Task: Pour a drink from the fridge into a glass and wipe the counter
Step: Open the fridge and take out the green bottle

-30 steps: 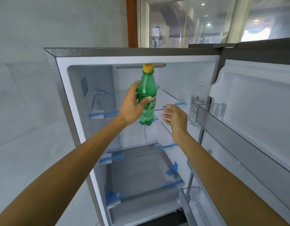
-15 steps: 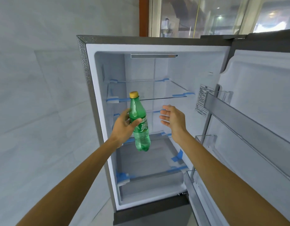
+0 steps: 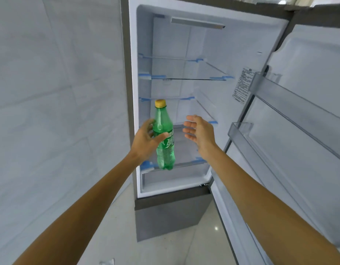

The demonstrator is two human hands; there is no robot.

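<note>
A green plastic soda bottle with a yellow cap is held upright in front of the open fridge. My left hand is wrapped around the bottle's middle from the left. My right hand hovers just right of the bottle, fingers spread, palm facing it, touching nothing. The fridge's glass shelves behind the bottle hold nothing. No glass or counter is in view.
The fridge door stands open on the right, its clear door bins jutting toward my right arm. A pale tiled wall closes the left side. Glossy floor tiles lie below the grey lower fridge section.
My left hand has carried the bottle down from the fridge's top shelf level and out toward me. My view has tilted down, showing the floor. My right hand has stayed open beside the bottle.
</note>
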